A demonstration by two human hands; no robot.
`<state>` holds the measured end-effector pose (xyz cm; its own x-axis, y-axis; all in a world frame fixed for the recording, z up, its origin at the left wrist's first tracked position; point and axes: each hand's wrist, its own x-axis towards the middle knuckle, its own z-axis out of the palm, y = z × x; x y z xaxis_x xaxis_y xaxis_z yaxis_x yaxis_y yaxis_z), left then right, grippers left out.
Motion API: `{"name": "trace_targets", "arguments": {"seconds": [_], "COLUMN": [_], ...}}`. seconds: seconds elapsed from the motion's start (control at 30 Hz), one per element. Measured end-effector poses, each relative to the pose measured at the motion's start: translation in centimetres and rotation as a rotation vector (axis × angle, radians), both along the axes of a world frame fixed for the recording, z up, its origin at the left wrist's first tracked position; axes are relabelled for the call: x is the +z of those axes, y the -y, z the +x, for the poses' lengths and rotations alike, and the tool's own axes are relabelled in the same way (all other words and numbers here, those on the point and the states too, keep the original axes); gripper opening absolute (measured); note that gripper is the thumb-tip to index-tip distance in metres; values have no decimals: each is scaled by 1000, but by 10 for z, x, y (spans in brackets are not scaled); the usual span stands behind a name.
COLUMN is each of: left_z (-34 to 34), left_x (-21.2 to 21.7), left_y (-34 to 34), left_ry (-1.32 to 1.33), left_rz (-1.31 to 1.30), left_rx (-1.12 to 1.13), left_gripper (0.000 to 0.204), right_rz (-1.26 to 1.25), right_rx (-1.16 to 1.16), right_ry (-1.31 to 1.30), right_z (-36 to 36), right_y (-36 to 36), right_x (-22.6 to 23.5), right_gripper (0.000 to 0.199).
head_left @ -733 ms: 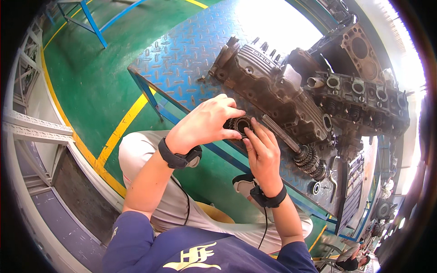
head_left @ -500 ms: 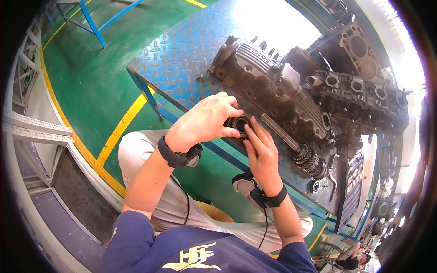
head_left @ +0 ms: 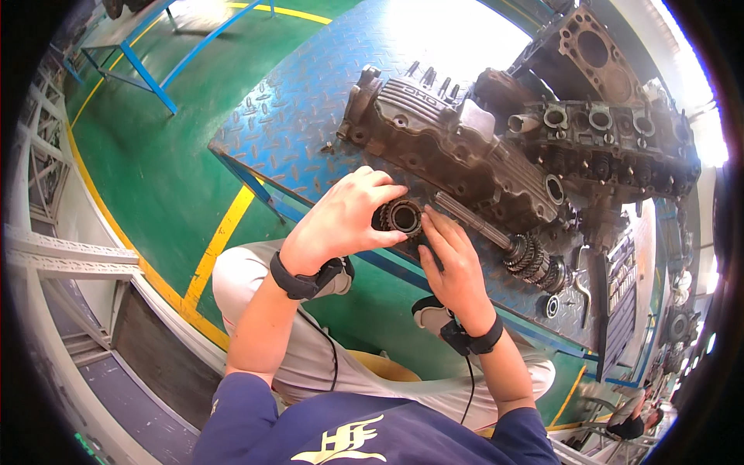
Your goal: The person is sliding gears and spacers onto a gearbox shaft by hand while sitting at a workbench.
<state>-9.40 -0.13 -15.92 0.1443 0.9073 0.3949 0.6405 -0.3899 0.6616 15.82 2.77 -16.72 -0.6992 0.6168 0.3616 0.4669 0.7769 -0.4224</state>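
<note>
My left hand (head_left: 341, 221) grips a dark toothed gear ring (head_left: 401, 216) just above the near edge of the blue tread-plate table (head_left: 310, 124). My right hand (head_left: 455, 262) touches the gear from the right and below, fingers curled against it. A splined shaft with a stack of gears (head_left: 515, 248) lies on the table right of my hands. Both wrists carry black bands.
A dirty ribbed engine cover (head_left: 434, 143) lies beyond my hands, a cylinder head (head_left: 604, 139) and engine block (head_left: 593, 46) farther right. A small ring (head_left: 551, 305) sits near the table's edge. Green floor with yellow lines and a blue frame (head_left: 147, 74) lie left.
My hands have stayed on the gear, turning it slightly; the gear's open bore now faces the camera a bit more.
</note>
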Motion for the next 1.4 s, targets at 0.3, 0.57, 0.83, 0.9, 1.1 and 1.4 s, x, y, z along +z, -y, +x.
{"name": "trace_targets", "arguments": {"seconds": [0.3, 0.57, 0.83, 0.9, 1.1, 1.4], "left_z": [7, 10, 7, 6, 4, 7], "left_x": [0, 5, 2, 2, -1, 1], "left_y": [-5, -6, -6, -6, -5, -6], "left_ry": [-43, -134, -140, -123, -88, -27], "left_rz": [14, 104, 77, 62, 60, -26], "left_rx": [-46, -43, -37, -43, -50, -36], "left_gripper": [59, 57, 56, 57, 66, 66], "right_rz": [-63, -51, -48, -51, -38, -32], "right_rx": [26, 34, 25, 21, 21, 2], "right_ry": [-46, -15, -28, -30, -41, -46], "right_z": [6, 2, 3, 3, 0, 1], "right_y": [1, 3, 4, 4, 3, 3], "right_x": [-9, -8, -10, -10, -9, -11], "right_gripper": [66, 73, 74, 73, 73, 73]}}
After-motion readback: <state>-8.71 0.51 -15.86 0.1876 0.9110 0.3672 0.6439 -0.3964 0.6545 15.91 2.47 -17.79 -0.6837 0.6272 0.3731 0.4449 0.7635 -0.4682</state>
